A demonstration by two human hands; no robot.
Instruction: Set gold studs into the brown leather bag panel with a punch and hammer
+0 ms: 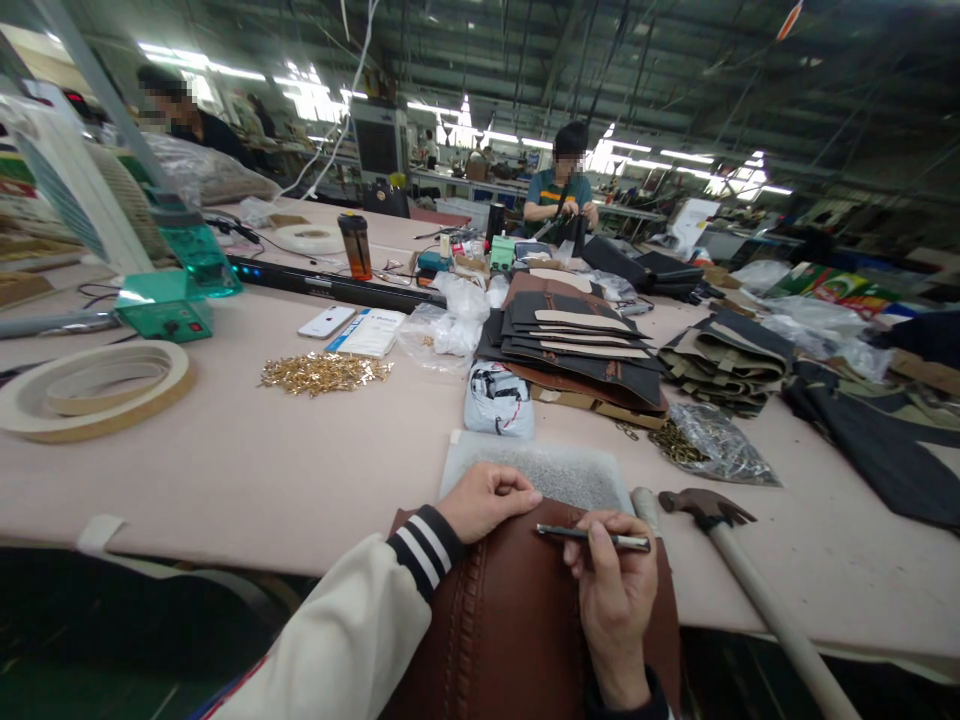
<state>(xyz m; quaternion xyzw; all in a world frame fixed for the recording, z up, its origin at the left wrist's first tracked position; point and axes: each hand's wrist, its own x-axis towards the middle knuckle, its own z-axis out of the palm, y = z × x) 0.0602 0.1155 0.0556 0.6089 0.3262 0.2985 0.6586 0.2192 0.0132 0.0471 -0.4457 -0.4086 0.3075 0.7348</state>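
A brown leather panel point(517, 620) with raised stitched seams hangs over the table's front edge towards me. My left hand point(480, 500) pinches its top edge between thumb and fingers. Held in my right hand point(616, 600) is a slim dark-and-silver pen point(553, 532), its tip pointing left just over the leather near the top edge. I cannot tell whether the tip touches. Beyond the leather lies a grey speckled slab point(559, 470). A claw hammer point(739, 560) rests to the right of my right hand, its handle reaching over the table edge.
Gold metal fittings point(326, 373) lie heaped at left, near a phone point(326, 321) and tape rolls point(97, 390). Stacked dark panels point(562, 330) stand ahead. A plastic bag of brass hardware point(712, 445) is at right. A co-worker point(559, 195) sits across the table.
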